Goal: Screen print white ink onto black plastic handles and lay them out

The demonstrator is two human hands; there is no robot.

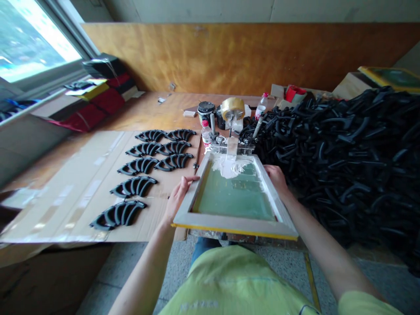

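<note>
1. Closest to us, bottom centre: a green shirt (pixel 236 284) over the speckled floor, with a bare forearm reaching up on each side.
2. And here's the centrepiece, a screen frame (pixel 234 223) just below mid-frame, pale border, greenish mesh (pixel 232 199), yellow along its near edge.
3. The hands are apart, one to each side! The left hand (pixel 180 192) has its fingertips on the frame's left rail; the right hand (pixel 275 177) is up against the right rail. Whether either closes underneath, I cannot tell.
4. At the far end of the mesh, a thick smear of white paste (pixel 226 168), with a pale strip rising from it.
5. Over on the left, eight fan-like clusters of black parts (pixel 144 183) sit on flattened cardboard (pixel 72 183), five in one column, three in the next.
6. Filling the right side, a huge heap of black pieces (pixel 344 166)!
7. Beyond the frame, upper centre: a red-capped bottle (pixel 206 133), a roll of tape (pixel 233 107), a black-lidded tub (pixel 206 109) and a second bottle (pixel 261 107).
8. Farthest back, a wooden panel (pixel 229 57) spans the top, with a bright window (pixel 36 39) upper left.
</note>
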